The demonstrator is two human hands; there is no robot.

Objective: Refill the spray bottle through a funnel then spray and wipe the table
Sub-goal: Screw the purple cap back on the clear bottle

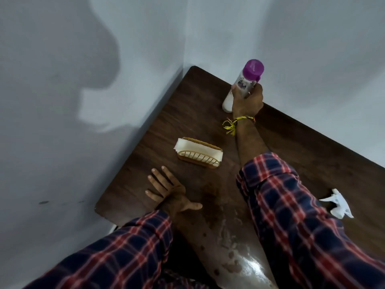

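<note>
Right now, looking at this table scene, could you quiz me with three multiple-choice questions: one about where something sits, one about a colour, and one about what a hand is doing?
1. Where is the napkin holder?
A. On the table, between the two hands
B. On the floor
C. On top of the bottle

2. What colour is the cap of the bottle?
A. Green
B. Purple
C. Black

3. What is the left hand doing?
A. Gripping the bottle
B. Pinching a napkin
C. Resting flat on the table, fingers spread

Answers:
1 A: the holder stands on the dark wooden top, nearer than the bottle.
2 B: the cap shows bright purple above the right hand, which grips the bottle.
3 C: its fingers lie straight and hold nothing.
</note>
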